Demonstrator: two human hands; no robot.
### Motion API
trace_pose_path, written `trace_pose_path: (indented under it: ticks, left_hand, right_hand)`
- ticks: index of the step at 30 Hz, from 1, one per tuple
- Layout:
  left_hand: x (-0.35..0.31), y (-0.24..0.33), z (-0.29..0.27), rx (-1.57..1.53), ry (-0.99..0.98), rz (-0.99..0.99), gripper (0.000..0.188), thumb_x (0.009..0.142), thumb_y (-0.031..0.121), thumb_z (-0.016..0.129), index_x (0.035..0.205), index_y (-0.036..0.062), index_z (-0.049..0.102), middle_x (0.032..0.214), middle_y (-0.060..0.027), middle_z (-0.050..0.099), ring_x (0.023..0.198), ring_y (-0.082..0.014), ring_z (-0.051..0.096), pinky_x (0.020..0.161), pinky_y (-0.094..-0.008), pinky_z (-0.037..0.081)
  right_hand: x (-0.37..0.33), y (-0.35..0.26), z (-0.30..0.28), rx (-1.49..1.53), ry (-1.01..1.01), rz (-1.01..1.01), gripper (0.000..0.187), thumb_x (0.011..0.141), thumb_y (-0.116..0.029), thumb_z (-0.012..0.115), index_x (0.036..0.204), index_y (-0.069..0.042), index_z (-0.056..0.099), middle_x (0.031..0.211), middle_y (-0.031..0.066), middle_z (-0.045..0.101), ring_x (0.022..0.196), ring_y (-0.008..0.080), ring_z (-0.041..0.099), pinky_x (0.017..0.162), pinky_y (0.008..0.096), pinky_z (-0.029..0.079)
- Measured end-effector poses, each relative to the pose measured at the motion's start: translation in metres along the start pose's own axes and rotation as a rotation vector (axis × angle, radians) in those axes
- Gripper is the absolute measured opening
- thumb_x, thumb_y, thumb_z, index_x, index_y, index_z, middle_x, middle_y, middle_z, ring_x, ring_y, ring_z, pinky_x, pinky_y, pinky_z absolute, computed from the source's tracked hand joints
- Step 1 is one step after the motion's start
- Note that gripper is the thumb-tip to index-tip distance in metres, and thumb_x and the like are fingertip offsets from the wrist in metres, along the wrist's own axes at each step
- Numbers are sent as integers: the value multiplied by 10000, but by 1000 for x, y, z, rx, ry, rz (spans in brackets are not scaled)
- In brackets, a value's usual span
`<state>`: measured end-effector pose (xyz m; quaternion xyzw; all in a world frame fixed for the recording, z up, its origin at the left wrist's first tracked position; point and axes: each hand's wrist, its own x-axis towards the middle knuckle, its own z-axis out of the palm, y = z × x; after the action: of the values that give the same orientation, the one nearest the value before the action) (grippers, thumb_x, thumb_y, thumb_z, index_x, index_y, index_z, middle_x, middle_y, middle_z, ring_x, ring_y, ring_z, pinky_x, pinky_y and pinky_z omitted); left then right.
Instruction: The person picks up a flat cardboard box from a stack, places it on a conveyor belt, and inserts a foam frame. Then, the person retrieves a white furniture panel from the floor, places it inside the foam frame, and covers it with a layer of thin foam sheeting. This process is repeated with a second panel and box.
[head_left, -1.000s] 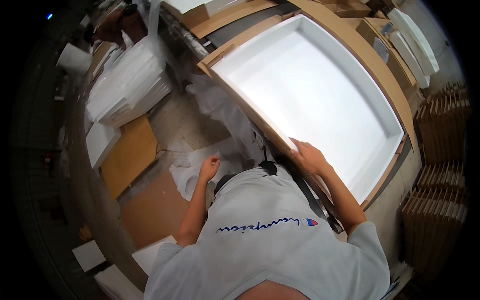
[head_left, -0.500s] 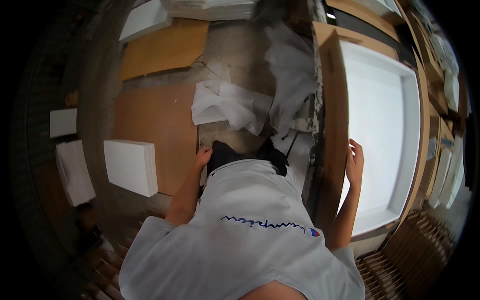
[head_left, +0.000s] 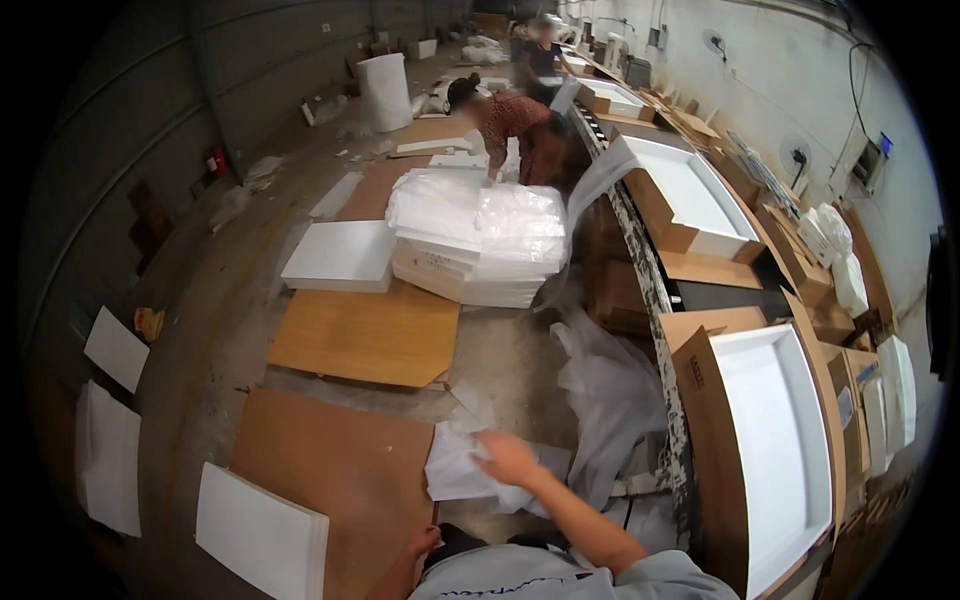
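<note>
My right hand (head_left: 507, 460) reaches forward from the lower edge, fingers apart and slightly blurred, with nothing visible in it. In the picture it overlaps a crumpled sheet of translucent white packing foam (head_left: 455, 465) on the floor; whether it touches is unclear. My left hand (head_left: 425, 541) hangs low by my dark trousers, fingers curled, with nothing seen in them. Next to it lies a brown board (head_left: 330, 450) bearing a stack of white foam sheets (head_left: 260, 530). At the right, a white foam tray (head_left: 775, 440) lies in an open cardboard box (head_left: 705, 400).
A conveyor (head_left: 655, 290) with chipped edging runs along my right, carrying another box (head_left: 690, 195). Ahead stand wrapped white foam stacks (head_left: 480, 235) and a yellowish board (head_left: 365, 335). One person (head_left: 520, 125) bends beyond them; another (head_left: 545, 65) stands farther back.
My view has tilted up, bringing the far room and two people into sight. My right hand has left the foam tray's edge and moved left, over the packing foam.
</note>
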<state>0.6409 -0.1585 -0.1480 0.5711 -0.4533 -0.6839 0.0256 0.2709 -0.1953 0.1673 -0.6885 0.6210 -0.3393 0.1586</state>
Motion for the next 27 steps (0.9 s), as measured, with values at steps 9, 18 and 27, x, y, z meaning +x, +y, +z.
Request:
trace_pose_path:
  ticks: [9, 18, 27]
  left_hand:
    - [-21, 11, -231, -265, 519, 53, 186, 921, 189, 510, 988, 34, 587, 830, -98, 654, 672, -192, 623, 542, -341, 498]
    - [-46, -50, -99, 86, 189, -101, 166, 915, 173, 516, 997, 49, 589, 833, -79, 648, 694, -168, 624, 539, -301, 487]
    - [-14, 8, -47, -23, 177, -181, 205, 921, 209, 509, 1041, 65, 592, 885, -67, 655, 747, -156, 631, 584, -289, 477]
  right_hand:
    - [-27, -7, 219, 143, -1156, 45, 405, 862, -358, 584, 1172, -102, 635, 1102, 214, 668, 1005, 354, 643, 907, 444, 487]
    - [-162, 210, 45, -54, -272, 1141, 348, 831, -277, 623, 1079, -45, 700, 1049, 187, 702, 1025, 330, 662, 867, 435, 524]
    - [-262, 246, 89, -44, -440, 1206, 332, 787, -324, 620, 948, -56, 731, 1034, 178, 698, 992, 325, 657, 858, 410, 532]
